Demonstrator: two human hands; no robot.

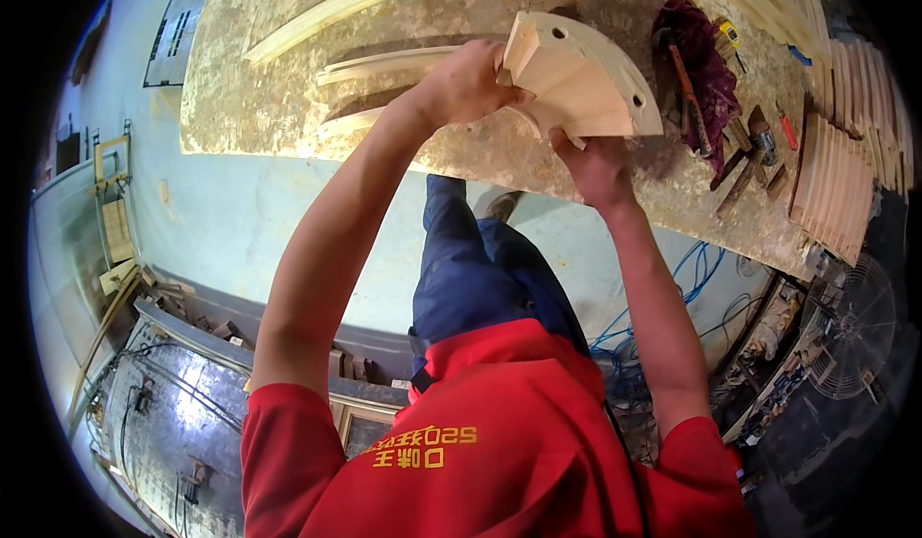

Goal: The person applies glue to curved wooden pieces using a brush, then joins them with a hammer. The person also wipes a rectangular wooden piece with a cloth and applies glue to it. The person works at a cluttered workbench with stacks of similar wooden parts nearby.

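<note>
Between my hands is a pale wooden quarter-round piece (576,82), fan-shaped, with a curved outer edge and dark round holes in its rim. My left hand (473,85) is closed on its left end, thumb along the inner side. At the lower right corner my right hand (597,165) grips it, thumb on the near side and the other fingers hidden beneath. The piece is held tilted over the near edge of the worktable (250,115). Left of it lie a curved wooden strip (384,63) and a straighter pale strip (327,14).
To the right are a dark red cloth (711,86), a hammer-like tool with a wooden handle (689,96), a yellow tape measure (730,33) and small wood blocks (738,187). Stacked curved wooden parts (834,187) line the right edge. Blue hoses (701,274) lie on the floor.
</note>
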